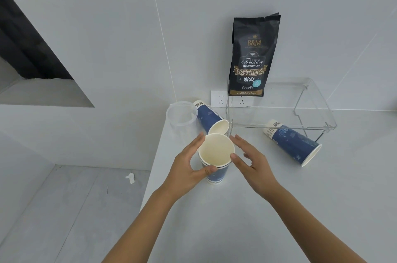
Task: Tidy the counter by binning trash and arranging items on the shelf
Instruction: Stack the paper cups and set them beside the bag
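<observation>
Hands: left hand [189, 164] grips one upright cup [216, 156]; right hand [251, 161] apparently touching; two cups [209, 118] [293, 143] lie tipped.

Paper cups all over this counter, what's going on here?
A person is handling an upright paper cup near the counter's left edge: the left hand has a grip on it, the right hand is open beside its rim. Two more blue cups lie tipped over, one beside a clear plastic cup, one under the clear acrylic shelf. A black coffee bag stands on the shelf.
</observation>
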